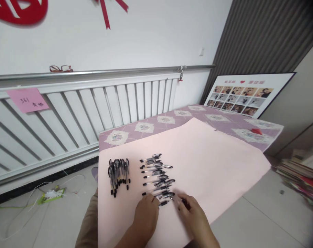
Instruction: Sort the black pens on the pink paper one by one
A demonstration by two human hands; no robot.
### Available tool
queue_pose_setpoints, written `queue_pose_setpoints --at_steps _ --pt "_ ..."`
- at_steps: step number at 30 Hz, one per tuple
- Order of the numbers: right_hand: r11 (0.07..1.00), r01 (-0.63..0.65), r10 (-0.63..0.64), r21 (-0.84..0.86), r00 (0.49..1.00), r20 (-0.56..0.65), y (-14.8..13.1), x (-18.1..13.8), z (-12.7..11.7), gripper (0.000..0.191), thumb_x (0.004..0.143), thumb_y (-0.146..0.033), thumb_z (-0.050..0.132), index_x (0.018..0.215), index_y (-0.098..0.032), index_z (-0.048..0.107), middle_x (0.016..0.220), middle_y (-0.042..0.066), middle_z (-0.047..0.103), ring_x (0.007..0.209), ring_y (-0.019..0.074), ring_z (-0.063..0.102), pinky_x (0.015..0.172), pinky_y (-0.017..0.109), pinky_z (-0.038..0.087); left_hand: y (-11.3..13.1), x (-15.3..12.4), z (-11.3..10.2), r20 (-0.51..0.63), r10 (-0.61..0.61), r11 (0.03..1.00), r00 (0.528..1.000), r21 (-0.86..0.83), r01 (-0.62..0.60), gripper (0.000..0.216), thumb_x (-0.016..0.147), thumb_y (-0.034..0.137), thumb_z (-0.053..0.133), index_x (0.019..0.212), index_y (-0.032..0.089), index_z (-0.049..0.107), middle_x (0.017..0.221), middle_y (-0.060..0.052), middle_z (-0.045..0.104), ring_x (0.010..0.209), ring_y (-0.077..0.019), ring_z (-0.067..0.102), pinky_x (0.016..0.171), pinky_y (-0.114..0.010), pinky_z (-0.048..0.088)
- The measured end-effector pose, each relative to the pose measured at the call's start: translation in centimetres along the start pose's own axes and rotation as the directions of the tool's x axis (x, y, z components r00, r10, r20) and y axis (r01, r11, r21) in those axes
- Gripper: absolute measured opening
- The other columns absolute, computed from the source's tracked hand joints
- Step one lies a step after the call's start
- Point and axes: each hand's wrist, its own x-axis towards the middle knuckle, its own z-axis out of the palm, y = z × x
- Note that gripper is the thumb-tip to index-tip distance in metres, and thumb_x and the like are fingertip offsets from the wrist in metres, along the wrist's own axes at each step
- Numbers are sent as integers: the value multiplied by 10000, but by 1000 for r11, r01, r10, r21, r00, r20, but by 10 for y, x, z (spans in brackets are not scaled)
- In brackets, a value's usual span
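Two groups of black-capped pens lie on a large pale pink sheet (210,162). The left bundle of pens (118,171) lies close together, pointing toward me. The right row of pens (157,174) lies crosswise, several stacked one behind another. My left hand (146,216) rests at the near end of that row, fingers curled beside a small black pen part (163,203). Just right of the row, my right hand (194,215) is curled around a dark pen (185,204) at its fingertips.
The pink sheet covers a table with a purple patterned cloth (172,120). A white radiator (81,110) runs along the wall, with glasses (61,69) on top and a pink note (27,100). A photo board (241,94) leans at the far right. Books (301,179) and cables (50,194) lie on the floor.
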Motion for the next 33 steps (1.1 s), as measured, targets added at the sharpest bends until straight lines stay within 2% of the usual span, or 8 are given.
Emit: queue_pose_setpoints --at_steps 3,7,10,15,19,24,28,33 --pt "991 -44 38 124 998 53 -2 -1 6 161 682 -354 577 754 -217 623 706 5 681 672 192 629 641 273 490 1 2 -1 9 4 1000 1000 0 -4 242 854 192 408 1004 217 596 1062 -48 559 992 -202 480 856 -307 385" --pt "980 -13 -16 197 989 144 -4 -4 14 121 692 -332 588 732 -218 595 715 -9 683 691 182 629 669 261 478 -1 4 3 -1 7 1000 1000 10 -7 248 854 172 401 1000 214 596 1053 -53 564 986 -209 484 834 -313 395" --pt "993 30 -47 113 988 147 -2 -5 18 104 709 -313 570 730 -214 593 739 7 676 705 186 621 677 271 475 -2 4 6 -20 17 1000 1000 6 -17 246 850 163 409 1005 214 593 1048 -53 566 982 -212 487 835 -319 396" --pt "986 151 -146 -65 987 65 2 -5 17 130 695 -287 579 795 -207 602 819 52 638 693 188 599 659 291 484 -4 0 2 -56 18 999 998 -27 -19 217 844 168 428 965 223 601 1017 -34 580 956 -205 493 837 -316 398" --pt "975 189 -177 -119 978 106 1 -7 12 132 708 -228 538 815 -201 611 869 63 599 685 175 598 662 291 495 -10 -11 -6 -106 17 995 994 -92 -27 202 827 162 454 933 239 606 1005 -14 587 946 -191 492 855 -301 389" --pt "968 228 -205 -109 960 192 3 -11 7 247 677 -129 496 880 -215 609 904 53 576 801 180 610 738 271 498 -30 -31 -15 -192 -30 967 981 -253 -20 219 809 134 448 914 237 611 975 -24 593 921 -185 508 818 -289 407" --pt "954 266 -233 -139 949 212 5 -9 10 236 705 -133 468 885 -201 603 914 72 574 846 196 607 782 297 491 -51 -45 -15 -235 -45 927 971 -373 -47 210 825 150 418 900 210 604 912 -46 591 884 -184 535 792 -294 426" --pt "936 292 -244 -198 942 232 3 -2 19 157 732 -146 452 801 -198 583 908 94 568 833 212 604 770 325 492 -70 -53 -7 -284 -96 887 954 -459 -48 191 801 138 434 861 201 604 859 -44 595 811 -176 564 740 -287 453"
